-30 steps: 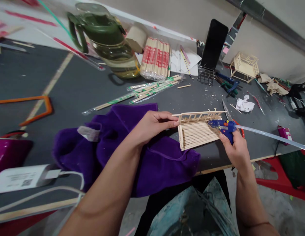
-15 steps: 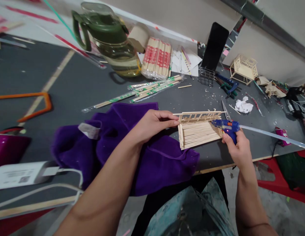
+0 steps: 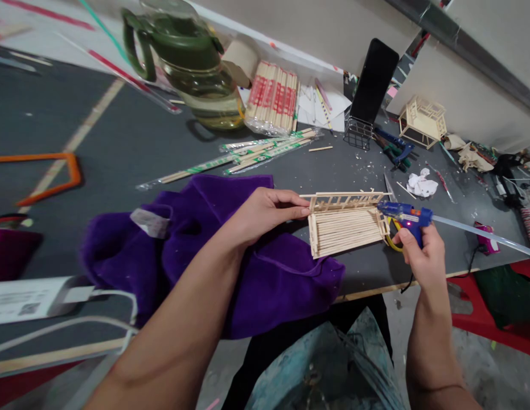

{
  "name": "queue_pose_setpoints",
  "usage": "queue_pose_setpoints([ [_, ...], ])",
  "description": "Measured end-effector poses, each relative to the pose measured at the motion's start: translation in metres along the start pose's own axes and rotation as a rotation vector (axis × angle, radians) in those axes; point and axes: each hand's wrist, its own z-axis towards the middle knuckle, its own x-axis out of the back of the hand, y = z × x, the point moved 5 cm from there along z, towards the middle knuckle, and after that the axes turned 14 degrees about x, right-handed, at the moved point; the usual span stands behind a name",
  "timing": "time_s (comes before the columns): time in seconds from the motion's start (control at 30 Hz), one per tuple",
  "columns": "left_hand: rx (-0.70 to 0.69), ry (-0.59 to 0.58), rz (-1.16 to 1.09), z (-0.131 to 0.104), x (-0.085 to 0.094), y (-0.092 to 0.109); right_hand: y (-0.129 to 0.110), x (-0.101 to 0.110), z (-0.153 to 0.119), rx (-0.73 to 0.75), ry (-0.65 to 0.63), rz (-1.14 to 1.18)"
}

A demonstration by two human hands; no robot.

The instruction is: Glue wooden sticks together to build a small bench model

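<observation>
A small model made of thin wooden sticks [image 3: 348, 232] has a slatted base and a raised ladder-like railing [image 3: 348, 201] along its far side. My left hand [image 3: 273, 213] pinches the railing's left end between thumb and fingers. In my right hand [image 3: 422, 253] is a blue hot glue gun [image 3: 410, 215], its small red light lit and a long clear glue stick [image 3: 482, 232] poking out the back. The nozzle sits at the railing's right end; whether it touches is unclear. Yellow scissors handles [image 3: 391, 236] show partly behind the gun.
A purple cloth [image 3: 286, 290] lies under my left forearm. Behind are wrapped chopsticks [image 3: 247, 154], a green-lidded jug [image 3: 200, 80] and a phone [image 3: 373, 82] on a wire stand. Pliers [image 3: 393, 149], crumpled tissue [image 3: 422, 183] and a finished-looking stick model [image 3: 422, 121] stand at the right back.
My right hand has shifted the glue gun to the right along the railing, to its right end, uncovering the scissors handles. My left hand keeps its hold.
</observation>
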Motion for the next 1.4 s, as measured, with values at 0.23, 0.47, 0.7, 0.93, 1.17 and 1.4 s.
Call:
queue_pose_setpoints([
  [0.23, 0.015, 0.024, 0.003, 0.000, 0.000, 0.002, 0.000, 0.011, 0.000, -0.055, 0.105, 0.213],
  [0.47, 0.032, 0.030, -0.013, 0.000, -0.002, 0.001, 0.015, -0.015, -0.003, -0.045, 0.365, 0.123],
  [0.7, 0.132, -0.026, -0.090, 0.002, -0.009, 0.000, 0.033, -0.034, 0.001, -0.080, 0.508, 0.190],
  [0.93, 0.199, -0.044, -0.146, 0.010, -0.013, -0.004, 0.040, -0.044, -0.004, -0.150, 0.457, 0.224],
  [1.17, 0.206, -0.029, -0.183, 0.030, -0.015, 0.007, 0.045, -0.049, 0.014, -0.123, 0.520, 0.225],
  [1.4, 0.214, -0.012, -0.223, 0.046, -0.019, 0.010, 0.061, -0.050, 0.024, -0.149, 0.531, 0.216],
])
